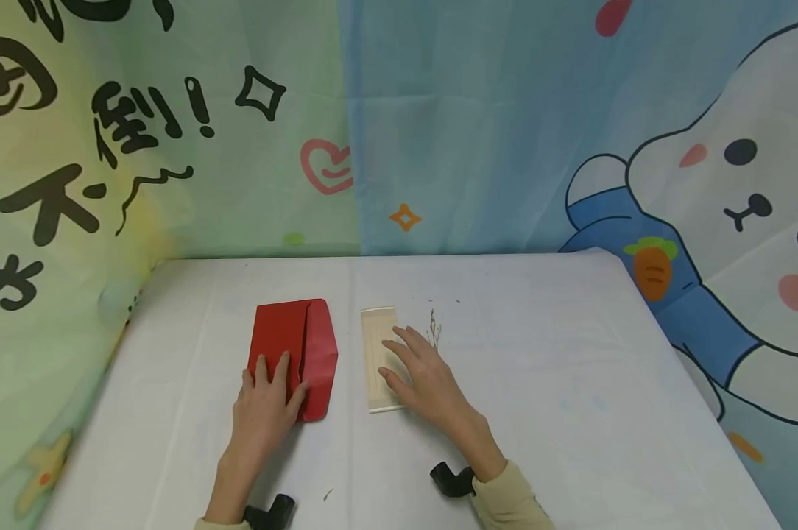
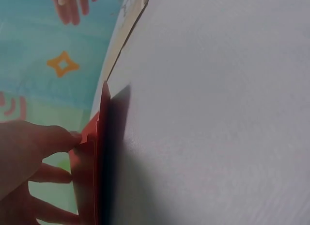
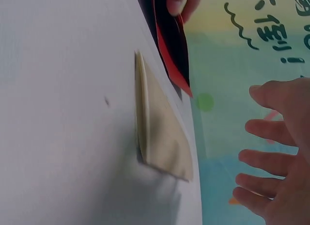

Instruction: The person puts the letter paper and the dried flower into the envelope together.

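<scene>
A red paper envelope (image 1: 280, 331) lies on the white table with its flap unfolded toward the right. My left hand (image 1: 261, 412) rests on its near half, fingers extended. In the left wrist view the left thumb and fingers touch the red envelope (image 2: 87, 179) edge. Right of the envelope lies a flat, folded cream strip (image 1: 378, 361) with fine lengthwise lines; its material is unclear. My right hand (image 1: 432, 379) hovers over the strip's right side with fingers spread. Apart from those fingers, the folded cream strip (image 3: 164, 130) shows in the right wrist view.
A small dry twig (image 1: 433, 327) lies just beyond the right hand. Another scrap (image 1: 327, 495) is near the front of the white table (image 1: 571, 412). A black wrist device (image 1: 452, 480) sits on each wrist. Printed cloth (image 1: 465, 132) hangs behind the table.
</scene>
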{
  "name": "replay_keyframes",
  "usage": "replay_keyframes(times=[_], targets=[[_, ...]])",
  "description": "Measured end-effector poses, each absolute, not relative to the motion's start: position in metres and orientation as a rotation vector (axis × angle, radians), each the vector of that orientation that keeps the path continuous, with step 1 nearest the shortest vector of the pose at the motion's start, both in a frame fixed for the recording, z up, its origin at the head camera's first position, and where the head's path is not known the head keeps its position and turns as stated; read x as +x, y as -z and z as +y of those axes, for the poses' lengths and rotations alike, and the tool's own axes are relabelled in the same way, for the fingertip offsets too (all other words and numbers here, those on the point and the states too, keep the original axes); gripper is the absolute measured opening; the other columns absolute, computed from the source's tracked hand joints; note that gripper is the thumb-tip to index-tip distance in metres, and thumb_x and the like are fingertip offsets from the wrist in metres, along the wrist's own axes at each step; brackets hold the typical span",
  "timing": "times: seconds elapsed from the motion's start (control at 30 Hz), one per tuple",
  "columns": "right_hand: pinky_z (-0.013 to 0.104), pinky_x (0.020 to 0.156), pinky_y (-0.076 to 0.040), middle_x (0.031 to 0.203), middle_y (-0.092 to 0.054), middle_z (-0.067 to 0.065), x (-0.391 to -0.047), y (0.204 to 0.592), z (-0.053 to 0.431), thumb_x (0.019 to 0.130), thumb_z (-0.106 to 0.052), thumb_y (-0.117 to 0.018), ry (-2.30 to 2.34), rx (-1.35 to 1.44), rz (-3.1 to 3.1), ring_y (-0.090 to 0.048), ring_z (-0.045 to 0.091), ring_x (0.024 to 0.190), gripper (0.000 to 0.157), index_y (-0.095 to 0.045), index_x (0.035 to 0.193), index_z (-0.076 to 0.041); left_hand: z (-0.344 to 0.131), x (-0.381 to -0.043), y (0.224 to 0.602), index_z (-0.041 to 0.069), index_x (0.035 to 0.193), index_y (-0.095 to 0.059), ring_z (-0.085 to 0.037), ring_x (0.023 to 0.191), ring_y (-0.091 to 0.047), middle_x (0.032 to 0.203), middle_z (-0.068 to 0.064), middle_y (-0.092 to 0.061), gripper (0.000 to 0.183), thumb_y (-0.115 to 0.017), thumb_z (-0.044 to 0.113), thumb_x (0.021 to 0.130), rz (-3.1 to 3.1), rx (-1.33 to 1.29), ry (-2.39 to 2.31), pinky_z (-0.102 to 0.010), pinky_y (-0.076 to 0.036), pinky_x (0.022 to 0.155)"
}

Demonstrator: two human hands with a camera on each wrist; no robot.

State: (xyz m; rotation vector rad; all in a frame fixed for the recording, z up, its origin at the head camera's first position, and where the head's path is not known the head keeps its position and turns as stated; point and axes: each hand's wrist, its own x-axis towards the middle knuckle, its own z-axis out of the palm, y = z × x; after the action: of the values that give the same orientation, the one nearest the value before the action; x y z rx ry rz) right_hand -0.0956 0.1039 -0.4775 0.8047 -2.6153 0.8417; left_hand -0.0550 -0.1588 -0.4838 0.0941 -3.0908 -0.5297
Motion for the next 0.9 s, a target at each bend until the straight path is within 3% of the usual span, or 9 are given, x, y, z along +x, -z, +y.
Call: replay_keyframes(times=[0.57,0.9], targets=[[0.044,0.104,-0.046,0.139,-0.055,0.015,-0.097,0.479,0.05,0.091,-0.018,-0.067,-0.832,1.051,-2.694,-0.049,0.036,0.132,0.033,-0.065,0.121,-0.005,-0.162,-0.057,0.486,0.003,0.141,-0.046,-0.058,0.124,-0.042,0.14,-0.035,-0.042,0.062,-0.066,0.031,0.089,-3.054,0.084,0.513,-0.065,-0.051,0.082],[0.031,0.108,-0.043,0.143,-0.052,0.009,-0.095,0.482,0.022,0.094,-0.022,-0.064,-0.814,1.166,-2.842,-0.046,0.022,0.137,0.032,-0.064,0.124,-0.008,-0.164,-0.056,0.484,0.004,0.144,-0.043,-0.062,0.125,-0.04,0.142,-0.036,-0.04,0.064,-0.063,0.033,0.091,-3.096,0.08,0.513,-0.067,-0.051,0.079]])
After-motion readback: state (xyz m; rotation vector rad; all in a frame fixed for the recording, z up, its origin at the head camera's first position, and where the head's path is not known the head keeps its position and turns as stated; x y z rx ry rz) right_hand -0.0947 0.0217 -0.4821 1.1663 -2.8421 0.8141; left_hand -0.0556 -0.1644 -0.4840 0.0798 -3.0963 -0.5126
